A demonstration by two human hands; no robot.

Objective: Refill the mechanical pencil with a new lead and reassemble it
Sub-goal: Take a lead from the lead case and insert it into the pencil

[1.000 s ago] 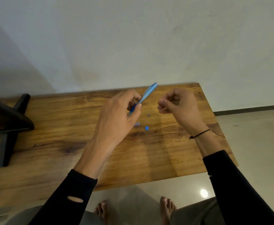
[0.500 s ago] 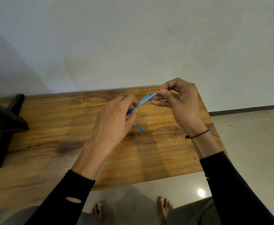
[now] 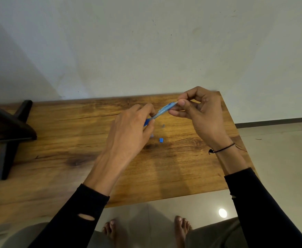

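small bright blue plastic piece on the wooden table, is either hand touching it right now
No: the small bright blue plastic piece lies by itself on the wooden table, while the left hand and right hand hold the blue mechanical pencil above.

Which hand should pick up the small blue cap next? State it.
Right. The left hand grips the mechanical pencil barrel; the right hand only pinches its top end. The blue cap lies between them.
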